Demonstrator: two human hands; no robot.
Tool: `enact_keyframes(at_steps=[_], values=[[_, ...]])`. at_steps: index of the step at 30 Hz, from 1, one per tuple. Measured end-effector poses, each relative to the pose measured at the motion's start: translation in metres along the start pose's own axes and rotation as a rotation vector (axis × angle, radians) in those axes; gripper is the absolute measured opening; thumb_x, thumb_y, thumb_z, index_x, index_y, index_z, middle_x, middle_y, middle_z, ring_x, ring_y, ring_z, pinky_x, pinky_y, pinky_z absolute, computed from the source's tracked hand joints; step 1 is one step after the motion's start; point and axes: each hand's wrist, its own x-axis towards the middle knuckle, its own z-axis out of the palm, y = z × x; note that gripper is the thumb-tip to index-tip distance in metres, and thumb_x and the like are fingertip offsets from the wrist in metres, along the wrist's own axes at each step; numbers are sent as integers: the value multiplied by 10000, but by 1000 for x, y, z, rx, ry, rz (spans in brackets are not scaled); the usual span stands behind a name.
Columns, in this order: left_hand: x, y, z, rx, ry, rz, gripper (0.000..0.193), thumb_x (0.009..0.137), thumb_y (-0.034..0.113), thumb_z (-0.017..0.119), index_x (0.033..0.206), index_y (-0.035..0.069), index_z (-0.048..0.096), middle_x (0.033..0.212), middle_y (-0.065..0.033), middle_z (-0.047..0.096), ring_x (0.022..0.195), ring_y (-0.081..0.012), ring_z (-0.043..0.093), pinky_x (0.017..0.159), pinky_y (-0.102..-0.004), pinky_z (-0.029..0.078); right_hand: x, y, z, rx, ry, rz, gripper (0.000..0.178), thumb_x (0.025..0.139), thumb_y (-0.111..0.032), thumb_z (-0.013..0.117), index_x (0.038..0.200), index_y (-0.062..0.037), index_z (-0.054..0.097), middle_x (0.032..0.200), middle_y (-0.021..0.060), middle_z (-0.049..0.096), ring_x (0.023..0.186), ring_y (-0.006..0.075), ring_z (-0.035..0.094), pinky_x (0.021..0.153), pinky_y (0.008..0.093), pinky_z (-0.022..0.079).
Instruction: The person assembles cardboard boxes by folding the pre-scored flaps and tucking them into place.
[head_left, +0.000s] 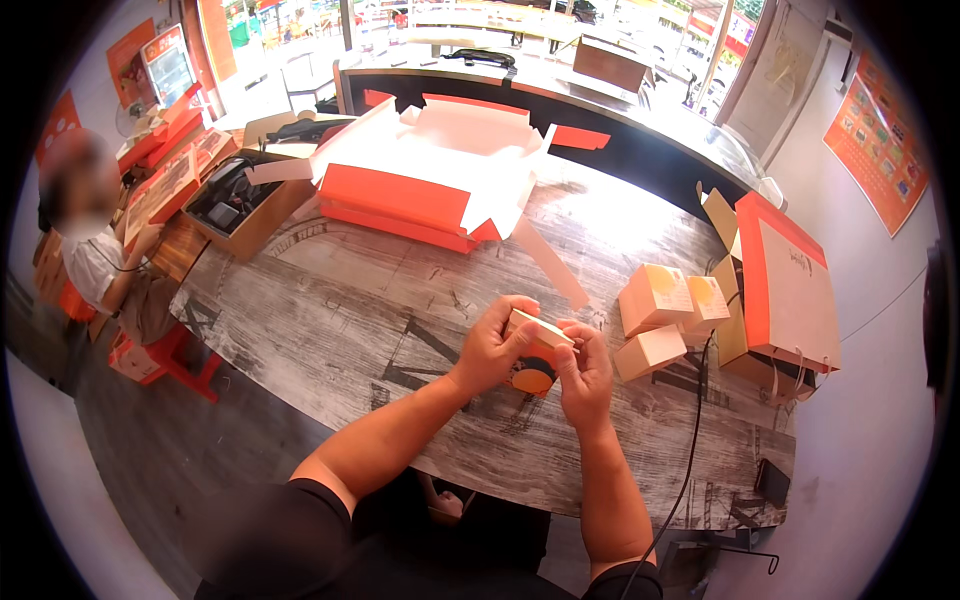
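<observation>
Head view, hands: the left hand (492, 345) and right hand (585, 372) are meeting just below the picture's centre, lifted a little above the desk (350, 310).
Held thing: both are gripping a small box (535, 350), cream on top with an orange round mark on the face toward the person; it is sitting between the two palms, probably so that one hand is steadying it while the other is working its top edge.
Left fingers: curling around the box's left side, thumb lying on top, closed on it.
Right fingers: pinching narrowly at the box's right top corner, as if pressing a flap; whether a flap is open there I cannot tell.
Finished-looking boxes: three small cream boxes (665, 310) are lying clustered at 3 o'clock from the hands, within easy reach of the right arm.
Bag: an orange and cream paper bag (790, 285) is standing further toward 3 o'clock at the desk's edge.
Flat stock: a stack of unfolded orange and white cartons (430, 180) is lying at 11 o'clock, well apart from the hands, leaving bare desk between.
Open carton: a brown box with dark contents (240, 205) is sitting at 10 o'clock.
Cable: a black cable (695, 420) is running down past the right forearm.
Other person: a seated person (95, 250) is working at 9 o'clock, far off.
</observation>
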Motion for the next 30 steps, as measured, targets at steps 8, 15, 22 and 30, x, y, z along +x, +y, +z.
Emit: enact_keyframes(at_steps=[8,15,22,30], values=[[1,-2,-2,27,-64,-16,282,1009,234,625,1224,53,598,1144,-71,607,1021,-138,593,878,-295,509,1,-2,1,32,6,72,121,1000,-84,626,1097,-24,583,1252,130,601,1132,201,625,943,341,551],[6,-11,-6,-84,-110,3,244,1003,217,611,1190,59,614,1252,-85,585,1139,-153,568,967,-317,486,2,-1,-3,10,-20,60,165,946,-67,689,1082,-32,603,1257,133,582,1181,220,597,943,356,560],[8,-4,-9,-267,-134,-185,237,1020,258,585,1118,56,659,1331,-92,554,1172,-172,569,985,-333,491,6,-4,-5,-124,-72,-4,277,858,-56,774,1077,-32,607,1311,162,550,1223,253,581,935,389,582],[11,-7,-12,-333,-142,-233,288,1026,244,550,1121,7,681,1296,-105,596,1134,-161,608,974,-324,508,8,-7,-8,-174,-93,-22,255,855,-73,782,1049,-37,620,1298,169,570,1195,259,607,914,382,588]])
